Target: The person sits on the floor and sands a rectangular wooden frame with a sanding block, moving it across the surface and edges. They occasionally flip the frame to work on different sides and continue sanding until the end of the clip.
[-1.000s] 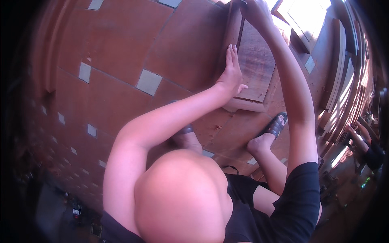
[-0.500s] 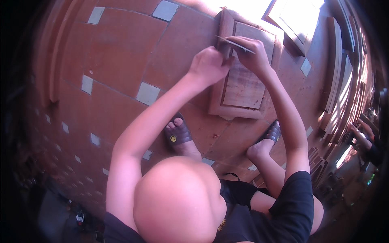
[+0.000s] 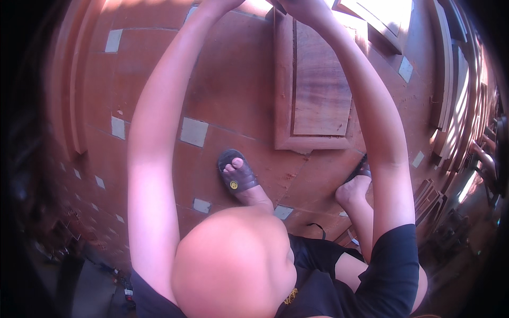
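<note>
Both arms reach forward, and my hands are cut off by the top edge of the head view. Only the wrist and heel of my left hand (image 3: 229,3) show, left of a wooden panel; its fingers are out of sight. My right hand (image 3: 306,9) is above the far part of that raised wooden panel (image 3: 321,87). A sliver of a dark, thin flat sheet (image 3: 277,6) shows at its fingers; most of the sheet is hidden. The panel has a bevelled frame and lies on the tiled floor between and ahead of my feet.
A second wooden panel (image 3: 395,45) lies beyond, to the right, in bright sunlight. Long boards (image 3: 444,79) are stacked along the right side, and a long timber (image 3: 74,79) lies at the left. Another person's arm (image 3: 483,159) shows at the far right. Sandals are on my feet.
My hands have moved away from me and apart, up to the top edge of the view. Earlier, the right hand held the thin sheet over the panel with the left hand close by.
</note>
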Demonstrator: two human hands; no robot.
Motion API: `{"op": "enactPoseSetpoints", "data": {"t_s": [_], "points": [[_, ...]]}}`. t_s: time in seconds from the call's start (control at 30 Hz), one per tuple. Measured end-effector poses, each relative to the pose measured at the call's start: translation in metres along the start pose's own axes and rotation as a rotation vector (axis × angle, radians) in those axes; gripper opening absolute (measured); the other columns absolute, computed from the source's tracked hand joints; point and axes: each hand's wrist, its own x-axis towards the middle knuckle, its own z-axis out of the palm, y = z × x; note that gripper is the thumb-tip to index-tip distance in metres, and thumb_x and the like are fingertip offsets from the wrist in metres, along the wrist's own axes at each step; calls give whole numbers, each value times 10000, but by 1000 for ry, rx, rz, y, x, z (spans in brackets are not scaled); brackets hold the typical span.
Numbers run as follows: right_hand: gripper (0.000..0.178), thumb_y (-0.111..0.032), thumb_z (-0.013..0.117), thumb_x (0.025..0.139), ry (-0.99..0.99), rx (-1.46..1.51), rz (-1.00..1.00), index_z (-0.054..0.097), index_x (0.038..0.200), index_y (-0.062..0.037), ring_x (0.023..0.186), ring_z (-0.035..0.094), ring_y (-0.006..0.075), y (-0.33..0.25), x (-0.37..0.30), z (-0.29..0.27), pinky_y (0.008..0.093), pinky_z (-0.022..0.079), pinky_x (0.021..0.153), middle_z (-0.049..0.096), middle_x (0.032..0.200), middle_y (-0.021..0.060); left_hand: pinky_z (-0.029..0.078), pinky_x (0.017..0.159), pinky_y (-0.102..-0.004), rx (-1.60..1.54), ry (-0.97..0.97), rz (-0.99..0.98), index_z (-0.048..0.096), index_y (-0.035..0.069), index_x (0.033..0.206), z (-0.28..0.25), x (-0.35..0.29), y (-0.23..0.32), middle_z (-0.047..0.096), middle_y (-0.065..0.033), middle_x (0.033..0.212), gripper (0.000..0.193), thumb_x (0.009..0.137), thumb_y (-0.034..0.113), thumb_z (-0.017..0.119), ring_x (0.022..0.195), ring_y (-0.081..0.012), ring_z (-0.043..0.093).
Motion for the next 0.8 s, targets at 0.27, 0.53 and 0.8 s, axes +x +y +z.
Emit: {"op": "enactPoseSetpoints", "data": {"t_s": [0.27,0.53,0.8], "points": [[483,-334,650,960,281,222,140,703,868,137,730,739,320,45,-17,12,419,568,634,713,748,262,584,834,-440,453,365,292,706,-46,1075,73,-66,-3,739,-238,1034,324,953,242,622,948,-391,723],[505,-358,698,938,428,90,120,703,802,128,632,717,279,69,-32,-15,410,534,556,693,666,230,450,1125,-432,1000,146,522,540,-206,1301,137,-118,-56,500,-391,1413,637,947,308,666,1361,-454,506],[374,-307,622,979,405,-87,25,786,876,13,638,722,161,91,-64,-95,303,546,624,747,689,80,401,1160,-465,1011,116,464,499,-225,1334,140,-123,-46,472,-404,1432,763,969,437,600,1388,-480,463]]}}
